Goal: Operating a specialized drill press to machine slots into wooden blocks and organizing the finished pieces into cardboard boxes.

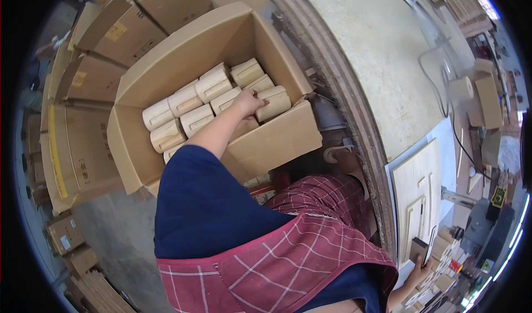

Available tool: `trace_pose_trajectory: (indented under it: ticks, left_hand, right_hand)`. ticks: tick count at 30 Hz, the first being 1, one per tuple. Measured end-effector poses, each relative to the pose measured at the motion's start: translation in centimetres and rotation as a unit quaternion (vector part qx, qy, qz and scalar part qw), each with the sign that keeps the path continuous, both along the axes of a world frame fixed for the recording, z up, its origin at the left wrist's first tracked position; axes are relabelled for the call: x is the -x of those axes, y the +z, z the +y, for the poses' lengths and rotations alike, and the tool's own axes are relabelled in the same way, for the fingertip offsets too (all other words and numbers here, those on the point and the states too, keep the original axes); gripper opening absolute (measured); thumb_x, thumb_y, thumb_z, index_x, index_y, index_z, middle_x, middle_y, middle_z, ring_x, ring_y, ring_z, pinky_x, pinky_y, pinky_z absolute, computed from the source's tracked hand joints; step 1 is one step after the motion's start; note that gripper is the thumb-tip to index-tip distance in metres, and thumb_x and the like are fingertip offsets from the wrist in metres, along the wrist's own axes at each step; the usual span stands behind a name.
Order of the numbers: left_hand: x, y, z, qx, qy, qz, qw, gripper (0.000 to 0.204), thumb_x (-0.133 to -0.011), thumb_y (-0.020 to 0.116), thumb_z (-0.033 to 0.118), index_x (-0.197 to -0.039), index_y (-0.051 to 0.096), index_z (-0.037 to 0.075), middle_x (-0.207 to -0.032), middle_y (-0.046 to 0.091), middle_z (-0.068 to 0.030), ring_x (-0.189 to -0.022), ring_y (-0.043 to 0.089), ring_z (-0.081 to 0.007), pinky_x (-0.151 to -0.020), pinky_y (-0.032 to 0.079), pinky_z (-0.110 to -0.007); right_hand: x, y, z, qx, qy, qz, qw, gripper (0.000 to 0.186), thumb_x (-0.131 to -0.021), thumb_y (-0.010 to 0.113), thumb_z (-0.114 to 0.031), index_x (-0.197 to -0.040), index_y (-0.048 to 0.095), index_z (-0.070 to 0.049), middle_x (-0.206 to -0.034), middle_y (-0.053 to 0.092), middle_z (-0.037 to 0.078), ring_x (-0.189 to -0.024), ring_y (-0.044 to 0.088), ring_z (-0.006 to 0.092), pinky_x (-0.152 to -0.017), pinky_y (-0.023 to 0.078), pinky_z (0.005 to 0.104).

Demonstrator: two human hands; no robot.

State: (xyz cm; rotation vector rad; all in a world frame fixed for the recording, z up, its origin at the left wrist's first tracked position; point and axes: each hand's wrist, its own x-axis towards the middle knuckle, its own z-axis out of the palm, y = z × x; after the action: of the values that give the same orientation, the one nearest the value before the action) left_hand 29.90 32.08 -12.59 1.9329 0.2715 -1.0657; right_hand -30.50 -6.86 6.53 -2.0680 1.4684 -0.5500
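My left hand (249, 103) reaches down into a large cardboard box (186, 48). Its curled fingers grip the near end of a pale wooden cylinder (275, 103) at the box's right side. More wooden cylinders (213, 84) lie in rows beside it, each with a slot-like mark along its side. My forearm covers some of them. Far to the lower right, my right hand (418, 272) is at the edge of the worktable, its fingers closed at the lower end of a dark block (419, 249). That block lies on a light wooden board (417, 188) with raised strips.
Stacked cardboard boxes (88, 152) stand left of the open box. On the right runs a worktable (360, 41) with a thick layered edge. A black cable (463, 147) trails over its far side. More wooden cylinders (441, 248) are piled beyond my right hand.
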Motion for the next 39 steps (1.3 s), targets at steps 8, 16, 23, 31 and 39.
trace_pose_trajectory:
  ticks: [8,16,23,31,39]
  left_hand:
    - [-0.9,-0.3,-0.5,-0.198,-0.39,-0.284,0.854,0.035,-0.069,0.066,0.032,-0.092,0.066,0.005,-0.091,0.065,-0.0221,-0.087,0.063,-0.0344,-0.076,0.05,-0.042]
    - [-4.9,-8.7,5.1,0.05,-0.275,-0.073,0.957,0.063,-0.081,0.066,0.024,-0.13,0.036,-0.003,-0.122,0.052,-0.0154,-0.105,0.054,-0.0252,-0.085,0.046,-0.039]
    - [-7.3,2.3,1.2,-0.094,-0.197,-0.167,0.962,0.063,-0.084,0.065,0.032,-0.134,0.034,0.01,-0.118,0.052,-0.0085,-0.074,0.058,-0.0179,-0.057,0.046,-0.031]
    - [-3.2,11.9,-5.1,0.105,-0.135,-0.319,0.932,0.059,-0.086,0.062,0.035,-0.135,0.035,0.015,-0.121,0.05,-0.0026,-0.077,0.055,-0.013,-0.06,0.042,-0.024]
    - [10.9,21.1,-11.8,0.119,-0.169,-0.366,0.908,0.051,-0.088,0.06,0.009,-0.133,0.039,-0.001,-0.125,0.047,-0.0192,-0.096,0.059,-0.0267,-0.076,0.054,-0.031]
  right_hand:
    - [1.1,-0.2,0.1,0.017,0.037,-0.001,0.999,0.028,-0.08,0.064,-0.002,-0.107,0.056,0.003,-0.092,0.057,0.004,-0.085,0.053,0.0143,-0.077,0.045,0.0278]
    - [-2.8,1.1,1.6,0.002,-0.013,0.011,1.0,0.039,-0.074,0.073,-0.009,-0.109,0.059,0.001,-0.095,0.062,0.006,-0.091,0.057,0.016,-0.078,0.047,0.03]
    - [-0.6,1.1,1.2,0.01,-0.013,-0.116,0.993,0.041,-0.075,0.074,-0.02,-0.112,0.059,-0.007,-0.103,0.06,0.004,-0.095,0.055,0.0168,-0.081,0.046,0.0301]
    - [13.1,2.1,-7.0,0.221,-0.313,-0.072,0.921,0.034,-0.075,0.067,-0.026,-0.101,0.064,-0.005,-0.095,0.064,0.011,-0.089,0.059,0.0207,-0.079,0.047,0.032]
    - [21.8,9.2,-18.4,0.192,-0.463,0.233,0.834,0.052,-0.076,0.063,-0.029,-0.125,0.052,-0.015,-0.119,0.052,0.019,-0.119,0.044,0.0357,-0.095,0.04,0.0473]
